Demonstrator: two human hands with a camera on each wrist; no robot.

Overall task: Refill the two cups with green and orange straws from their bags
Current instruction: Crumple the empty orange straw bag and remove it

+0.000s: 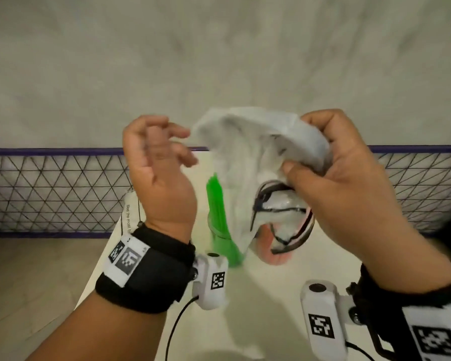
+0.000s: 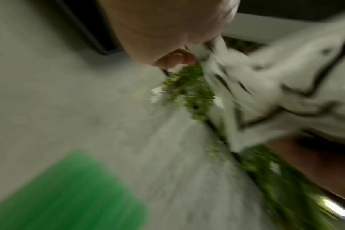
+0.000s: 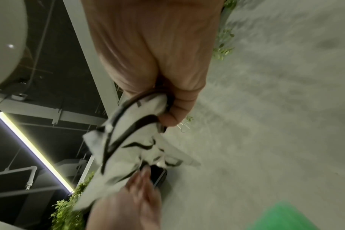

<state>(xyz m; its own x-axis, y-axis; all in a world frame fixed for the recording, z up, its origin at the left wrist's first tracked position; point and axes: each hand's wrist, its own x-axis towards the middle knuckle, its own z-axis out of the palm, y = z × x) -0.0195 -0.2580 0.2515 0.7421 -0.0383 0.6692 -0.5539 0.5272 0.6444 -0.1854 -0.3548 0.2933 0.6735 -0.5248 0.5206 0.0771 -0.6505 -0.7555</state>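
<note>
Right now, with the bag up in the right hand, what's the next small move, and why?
Probably set the bag down clear of the cups. It hangs crumpled and looks empty from the right hand, the green straws already stand in their cup, and the left hand is open beside the bag. That would free both hands for the orange side; the orange cup is half hidden behind the bag.

Orange cup (image 1: pixel 276 254) mostly hidden behind crumpled bag (image 1: pixel 258 157); contents unreadable. Left hand (image 1: pixel 162 162) fingers motion-blurred. Green straws (image 2: pixel 65 194) smeared, cut off at left wrist view's bottom edge.
</note>
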